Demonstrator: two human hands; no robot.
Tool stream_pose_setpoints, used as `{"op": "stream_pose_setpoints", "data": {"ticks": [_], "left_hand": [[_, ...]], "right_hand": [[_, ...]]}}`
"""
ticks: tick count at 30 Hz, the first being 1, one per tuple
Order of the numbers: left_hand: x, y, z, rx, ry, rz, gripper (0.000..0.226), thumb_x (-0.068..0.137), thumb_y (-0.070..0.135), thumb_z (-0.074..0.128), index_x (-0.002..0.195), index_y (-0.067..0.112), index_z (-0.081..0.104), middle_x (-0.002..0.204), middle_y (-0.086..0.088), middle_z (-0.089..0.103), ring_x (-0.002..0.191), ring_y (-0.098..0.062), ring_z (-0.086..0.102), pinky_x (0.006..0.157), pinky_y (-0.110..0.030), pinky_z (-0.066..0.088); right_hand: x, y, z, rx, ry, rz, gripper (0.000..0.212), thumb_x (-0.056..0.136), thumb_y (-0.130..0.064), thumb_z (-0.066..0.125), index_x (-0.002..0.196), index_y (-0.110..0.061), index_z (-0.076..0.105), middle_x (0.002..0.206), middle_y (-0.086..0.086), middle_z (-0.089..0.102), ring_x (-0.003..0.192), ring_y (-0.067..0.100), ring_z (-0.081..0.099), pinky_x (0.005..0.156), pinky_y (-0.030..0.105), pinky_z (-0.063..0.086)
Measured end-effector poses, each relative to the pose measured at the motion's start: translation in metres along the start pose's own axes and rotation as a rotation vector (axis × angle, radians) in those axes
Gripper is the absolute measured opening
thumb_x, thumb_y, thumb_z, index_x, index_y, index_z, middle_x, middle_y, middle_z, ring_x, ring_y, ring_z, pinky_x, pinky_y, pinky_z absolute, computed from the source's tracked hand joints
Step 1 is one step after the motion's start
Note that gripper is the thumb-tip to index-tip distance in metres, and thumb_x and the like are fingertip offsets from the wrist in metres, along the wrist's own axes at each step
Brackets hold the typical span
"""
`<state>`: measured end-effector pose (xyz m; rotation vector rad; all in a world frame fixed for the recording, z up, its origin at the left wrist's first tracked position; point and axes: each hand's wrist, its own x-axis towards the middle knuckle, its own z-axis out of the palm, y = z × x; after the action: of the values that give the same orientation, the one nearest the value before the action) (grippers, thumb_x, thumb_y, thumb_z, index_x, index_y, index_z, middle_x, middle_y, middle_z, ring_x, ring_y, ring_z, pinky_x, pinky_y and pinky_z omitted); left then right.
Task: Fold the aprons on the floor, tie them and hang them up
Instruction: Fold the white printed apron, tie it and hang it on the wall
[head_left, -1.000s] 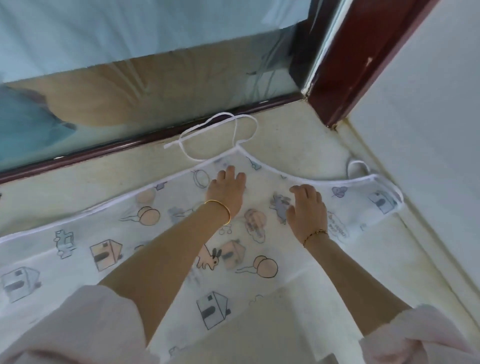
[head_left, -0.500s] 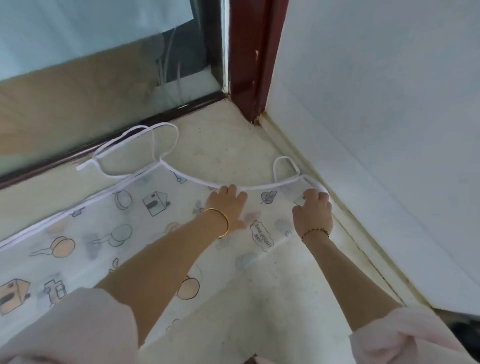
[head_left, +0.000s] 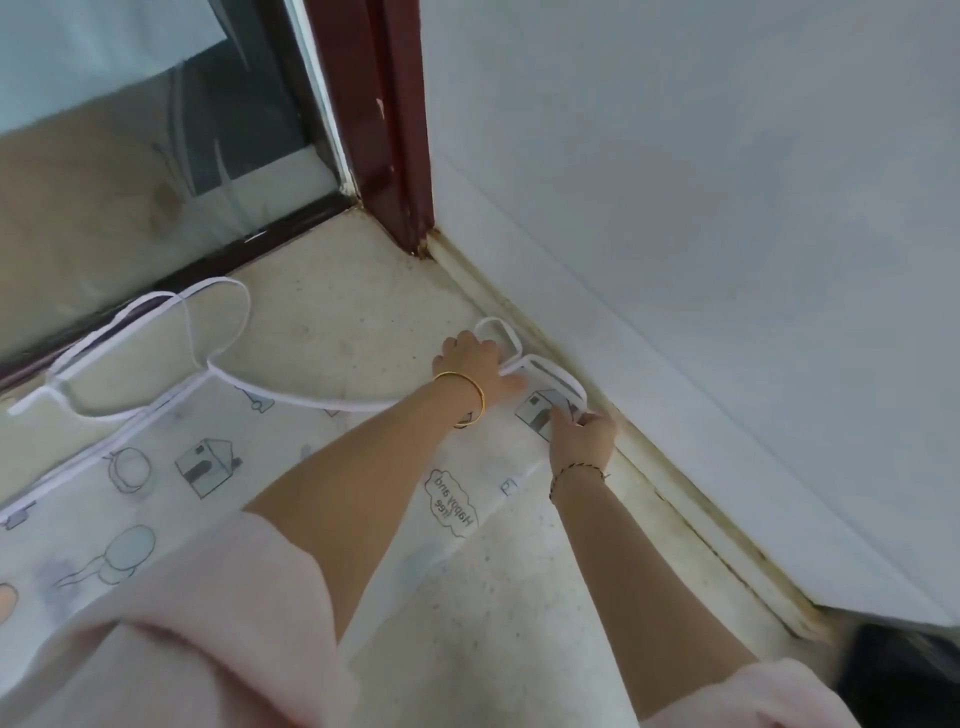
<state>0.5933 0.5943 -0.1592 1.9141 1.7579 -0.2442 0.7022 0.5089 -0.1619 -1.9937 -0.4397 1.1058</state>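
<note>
A white translucent apron printed with houses and cartoon figures lies flat on the speckled floor. Its long white tie strap loops toward the glass door at the left. A second strap loop lies at the apron's right corner beside the wall. My left hand, with a gold bangle, has its fingers curled on that strap loop at the corner. My right hand, with a thin bracelet, pinches the apron's right corner edge near a printed house.
A dark red door frame stands in the corner, with a glass door to its left. A pale wall with a stained skirting runs along the right. A dark object sits at bottom right.
Both hands slid rightward across the apron from its middle to its right corner. They went from pressing flat to taking hold of the strap loop and corner. The view swung right.
</note>
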Motion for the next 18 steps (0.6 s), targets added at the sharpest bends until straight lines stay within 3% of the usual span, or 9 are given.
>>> {"op": "stream_pose_setpoints", "data": {"ticks": [2,3,5,6,8,11,14,18], "left_hand": [[0.007,0.010,-0.009,-0.040,-0.071,-0.023,0.060,0.082,0.067,0.047,0.111,0.015,0.057,0.120,-0.012,0.043,0.114,-0.031,0.040,0.095,-0.038,0.039],[0.008,0.013,-0.014,-0.076,-0.090,-0.008,0.056,0.079,0.068,0.049,0.096,0.016,0.060,0.107,-0.010,0.048,0.106,-0.028,0.045,0.087,-0.033,0.040],[0.006,0.017,-0.025,-0.293,-0.099,0.048,0.051,0.075,0.061,0.062,0.061,0.017,0.040,0.070,-0.002,0.040,0.071,-0.020,0.045,0.060,-0.025,0.031],[0.003,0.017,-0.030,-0.436,-0.110,0.066,0.054,0.077,0.050,0.068,0.058,0.017,0.029,0.062,0.000,0.030,0.059,-0.017,0.036,0.053,-0.024,0.023],[0.002,0.016,-0.037,-0.613,-0.108,0.084,0.051,0.080,0.025,0.072,0.060,0.017,0.026,0.061,0.002,0.025,0.054,-0.014,0.028,0.051,-0.024,0.019],[0.001,0.017,-0.046,-0.733,-0.072,0.051,0.023,0.077,0.009,0.070,0.068,0.014,0.049,0.069,0.002,0.045,0.065,-0.013,0.044,0.056,-0.022,0.034],[-0.002,0.020,-0.051,-0.851,0.003,0.061,0.028,0.081,0.008,0.063,0.059,0.014,0.047,0.060,0.001,0.043,0.055,-0.011,0.041,0.052,-0.020,0.032],[-0.001,0.021,-0.069,-1.121,0.172,0.007,0.021,0.088,0.009,0.056,0.068,0.009,0.050,0.061,-0.003,0.053,0.049,-0.009,0.051,0.054,-0.020,0.044]], "right_hand": [[0.000,-0.001,-0.001,-0.046,-0.052,-0.078,0.029,0.085,-0.007,0.053,0.066,-0.014,0.032,0.062,-0.001,0.032,0.052,0.013,0.026,0.047,0.021,0.025],[-0.003,-0.004,-0.001,-0.056,-0.079,-0.121,0.023,0.085,-0.006,0.051,0.069,-0.011,0.036,0.064,0.000,0.033,0.055,0.013,0.027,0.049,0.022,0.026],[-0.007,-0.009,-0.001,-0.046,-0.128,-0.189,0.007,0.086,-0.004,0.049,0.080,-0.002,0.045,0.068,0.001,0.037,0.059,0.013,0.031,0.054,0.023,0.029],[-0.007,-0.009,-0.001,-0.044,-0.150,-0.212,0.009,0.087,-0.005,0.049,0.087,0.004,0.048,0.071,0.004,0.040,0.062,0.014,0.034,0.056,0.024,0.031],[-0.008,-0.011,-0.001,-0.056,-0.178,-0.250,0.018,0.086,-0.007,0.049,0.096,0.008,0.050,0.075,0.007,0.043,0.067,0.017,0.037,0.059,0.029,0.033],[-0.008,-0.013,-0.001,-0.105,-0.192,-0.287,0.017,0.082,-0.008,0.049,0.094,0.003,0.054,0.076,0.014,0.052,0.067,0.019,0.043,0.061,0.031,0.037],[-0.010,-0.013,-0.001,-0.181,-0.236,-0.315,0.009,0.085,-0.007,0.052,0.090,-0.011,0.059,0.079,0.001,0.061,0.069,0.015,0.053,0.061,0.026,0.044],[-0.011,-0.007,-0.003,-0.275,-0.176,-0.306,0.015,0.088,-0.005,0.051,0.089,-0.020,0.055,0.083,-0.007,0.057,0.066,0.008,0.049,0.051,0.016,0.036]]}}
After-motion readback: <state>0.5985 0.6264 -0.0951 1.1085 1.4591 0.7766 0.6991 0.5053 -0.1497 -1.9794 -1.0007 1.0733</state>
